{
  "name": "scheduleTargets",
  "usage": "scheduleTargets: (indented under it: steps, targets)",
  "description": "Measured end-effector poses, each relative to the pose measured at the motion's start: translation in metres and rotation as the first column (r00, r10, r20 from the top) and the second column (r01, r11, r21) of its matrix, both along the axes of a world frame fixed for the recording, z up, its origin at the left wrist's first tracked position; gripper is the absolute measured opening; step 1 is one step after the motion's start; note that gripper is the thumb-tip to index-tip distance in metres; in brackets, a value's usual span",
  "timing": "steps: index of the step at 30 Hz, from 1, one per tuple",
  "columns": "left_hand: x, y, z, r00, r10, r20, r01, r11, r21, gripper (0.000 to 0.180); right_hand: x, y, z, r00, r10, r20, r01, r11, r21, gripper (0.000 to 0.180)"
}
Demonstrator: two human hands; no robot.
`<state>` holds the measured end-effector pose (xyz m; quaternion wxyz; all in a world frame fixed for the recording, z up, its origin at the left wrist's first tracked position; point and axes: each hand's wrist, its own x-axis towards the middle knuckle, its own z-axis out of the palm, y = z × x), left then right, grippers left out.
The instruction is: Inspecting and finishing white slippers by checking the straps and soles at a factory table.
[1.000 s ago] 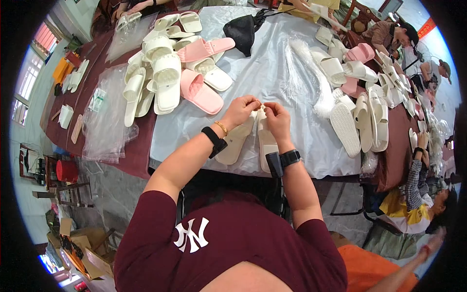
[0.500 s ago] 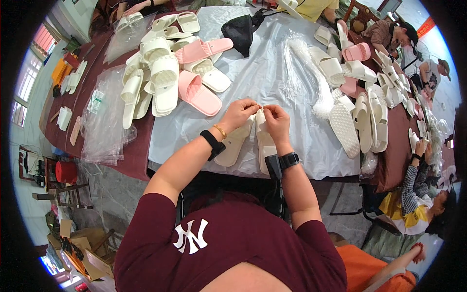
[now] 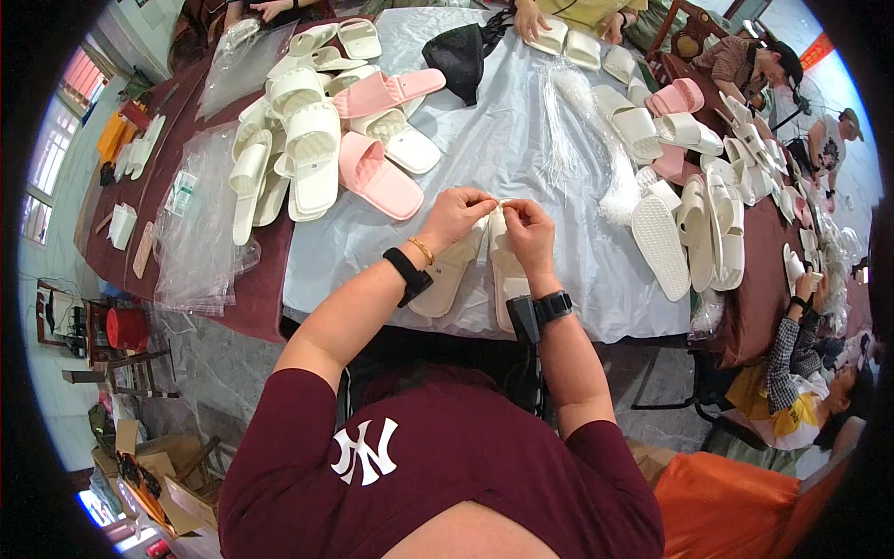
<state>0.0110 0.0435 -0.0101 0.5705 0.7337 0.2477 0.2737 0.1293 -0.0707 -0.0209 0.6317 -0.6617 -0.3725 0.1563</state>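
Both my hands meet above a pair of white slippers at the table's near edge. My left hand (image 3: 458,214) is closed in a pinch over the left slipper (image 3: 436,291). Close beside it, my right hand (image 3: 531,233) also pinches, above the right slipper (image 3: 507,279). The fingertips of the two hands nearly touch. Whatever is between them is too small to make out. My hands and wrists cover the upper parts of both slippers. Ahead and to the right lies a bundle of thin clear strands (image 3: 612,172).
White and pink slippers are heaped at the left (image 3: 312,154) and at the right (image 3: 689,224). Clear plastic bags (image 3: 200,242) lie on the left. A black cloth bag (image 3: 453,63) sits at the far side. Across the table, a co-worker's hand (image 3: 531,20) touches white slippers (image 3: 548,37).
My hands stay almost where they were, still pinching. Across the table, a co-worker's white slippers have come down onto the tabletop. At the lower right, another person's arm has left the view.
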Motion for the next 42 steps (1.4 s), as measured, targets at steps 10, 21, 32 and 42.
scheduleTargets:
  steps: [10, 21, 32, 42]
  targets:
    - [0.0, -0.005, 0.009, 0.999, -0.007, -0.048, 0.015, 0.986, 0.165, 0.023, 0.001, -0.002, 0.002, 0.999, -0.021, 0.043, 0.022, 0.999, -0.029, 0.008]
    - [0.001, -0.009, 0.019, 0.995, -0.043, -0.094, 0.053, 0.993, 0.106, 0.024, 0.003, -0.001, -0.001, 0.998, 0.002, 0.067, -0.003, 1.0, 0.011, 0.007]
    - [0.0, -0.008, 0.003, 0.999, -0.039, 0.015, 0.039, 0.999, 0.0, 0.016, 0.002, -0.001, -0.005, 0.997, 0.038, 0.067, -0.032, 0.996, -0.082, 0.005]
    - [-0.005, -0.011, 0.01, 0.998, -0.058, -0.005, 0.058, 0.994, 0.091, 0.019, -0.002, 0.001, 0.005, 0.995, 0.055, 0.078, -0.046, 0.992, -0.118, 0.005]
